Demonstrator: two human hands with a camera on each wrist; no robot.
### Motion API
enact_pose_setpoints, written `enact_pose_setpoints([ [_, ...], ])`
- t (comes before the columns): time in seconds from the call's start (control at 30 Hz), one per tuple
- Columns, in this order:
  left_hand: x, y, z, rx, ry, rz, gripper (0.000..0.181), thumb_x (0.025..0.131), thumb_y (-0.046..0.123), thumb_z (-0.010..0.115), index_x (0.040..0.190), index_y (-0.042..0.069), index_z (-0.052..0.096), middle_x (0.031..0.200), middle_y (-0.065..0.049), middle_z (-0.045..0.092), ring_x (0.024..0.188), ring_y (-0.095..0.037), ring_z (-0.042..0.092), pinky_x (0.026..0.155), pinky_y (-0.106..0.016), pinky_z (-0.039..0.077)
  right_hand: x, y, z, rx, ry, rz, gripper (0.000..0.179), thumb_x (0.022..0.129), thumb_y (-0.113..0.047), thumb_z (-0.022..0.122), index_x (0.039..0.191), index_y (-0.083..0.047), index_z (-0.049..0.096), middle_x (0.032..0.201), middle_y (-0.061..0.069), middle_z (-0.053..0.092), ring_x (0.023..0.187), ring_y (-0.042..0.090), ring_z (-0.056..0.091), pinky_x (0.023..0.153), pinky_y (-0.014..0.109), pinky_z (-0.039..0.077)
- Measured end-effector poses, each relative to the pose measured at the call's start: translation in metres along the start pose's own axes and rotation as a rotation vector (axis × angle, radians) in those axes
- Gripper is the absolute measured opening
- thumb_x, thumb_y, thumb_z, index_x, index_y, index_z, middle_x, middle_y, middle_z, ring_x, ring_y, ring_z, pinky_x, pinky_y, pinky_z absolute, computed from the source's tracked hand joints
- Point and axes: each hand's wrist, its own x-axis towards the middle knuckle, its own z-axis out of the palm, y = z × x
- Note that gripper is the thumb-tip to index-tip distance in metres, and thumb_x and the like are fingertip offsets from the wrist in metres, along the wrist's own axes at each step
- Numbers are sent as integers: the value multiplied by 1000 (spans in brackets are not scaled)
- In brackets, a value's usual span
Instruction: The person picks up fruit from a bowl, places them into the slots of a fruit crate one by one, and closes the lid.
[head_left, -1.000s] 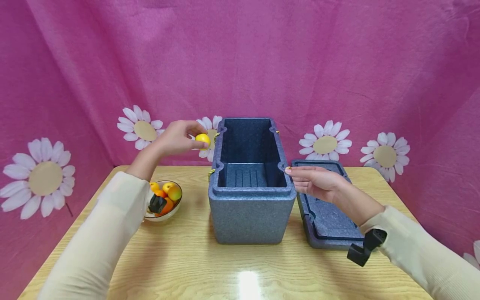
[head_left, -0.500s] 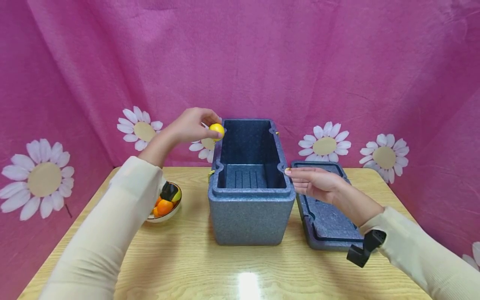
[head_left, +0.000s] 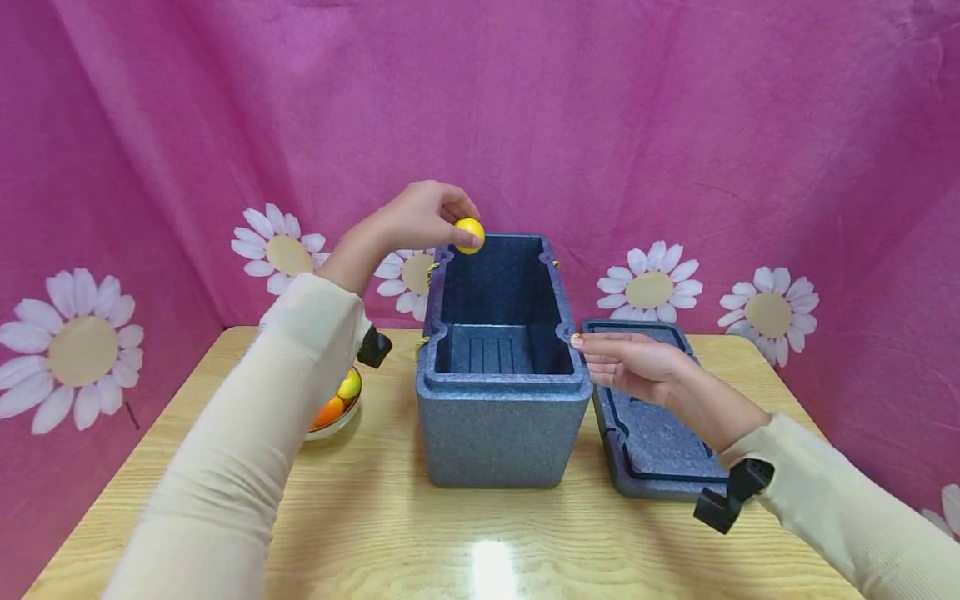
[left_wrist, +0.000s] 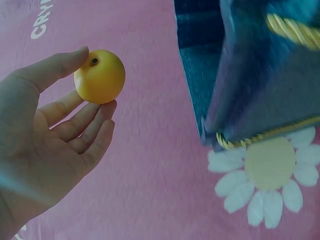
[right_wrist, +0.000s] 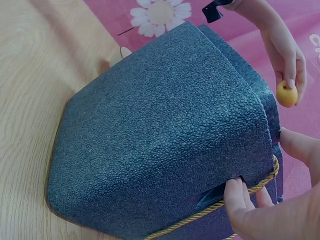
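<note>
A round yellow fruit (head_left: 469,236) with a small dark spot hangs between the thumb and fingers of my left hand (head_left: 431,215). In the head view it appears over the back left rim of a deep grey foam box (head_left: 502,442). The left wrist view shows the thumb on the upper side of the fruit (left_wrist: 100,76). My right hand (head_left: 637,362) touches the box's right side near the rim with mostly straight fingers. In the right wrist view, its fingertips (right_wrist: 235,192) lie by a yellow cord (right_wrist: 200,214) and its thumb is at the upper edge.
Left of the box, a bowl (head_left: 330,431) of orange and yellow fruit is partly hidden by my left sleeve. A grey lid (head_left: 667,442) lies on the wooden table (head_left: 420,550) at the right. Behind hangs a pink cloth (head_left: 570,125) with white flowers.
My left hand has carried the yellow fruit right and upward, from left of the box to its back left rim in the head view. My right hand stays at the box's side.
</note>
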Motion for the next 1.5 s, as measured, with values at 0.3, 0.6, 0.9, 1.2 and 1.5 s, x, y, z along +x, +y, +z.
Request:
enact_pose_setpoints([
  [0.3, 17, 9, 16, -47, -9, 37, 34, 86, 19, 68, 116, 4, 63, 116, -12, 67, 103, -23, 62, 94, -33, 53, -1, 1, 1, -45, -23, 1, 83, 96, -35, 56, 152, 3, 8, 160, 22, 14, 147, 30, 21, 122, 42, 20],
  [0.6, 32, 17, 28, -67, -14, 41, 36, 86, 21, 69, 116, 3, 63, 115, -12, 68, 101, -20, 63, 91, -29, 51, -7, 9, -6, -74, -1, 36, 85, 94, -41, 57, 152, 2, 13, 157, 20, 22, 127, 15, 46, 109, 28, 43],
  [0.9, 39, 22, 36, -89, -6, 55, 34, 85, 21, 68, 114, 3, 64, 112, -11, 69, 101, -19, 63, 89, -27, 52, -11, 12, -8, -44, -16, 13, 90, 92, -39, 61, 152, 3, 10, 155, 22, 22, 99, -1, 58, 86, 15, 51],
  [1.2, 40, 15, 39, -96, -20, -1, 37, 85, 22, 69, 117, 2, 64, 116, -13, 69, 102, -21, 62, 92, -29, 51, -13, 11, -3, -26, -20, 13, 89, 92, -37, 61, 152, 2, 9, 158, 23, 17, 100, 0, 58, 86, 15, 51],
  [1.5, 40, 1, 41, -75, -73, -144, 37, 88, 23, 68, 120, 4, 63, 119, -12, 66, 107, -24, 57, 101, -36, 48, -12, 11, 0, -52, -4, 21, 87, 92, -40, 61, 152, 2, 13, 157, 22, 21, 106, 3, 55, 87, 14, 49],
])
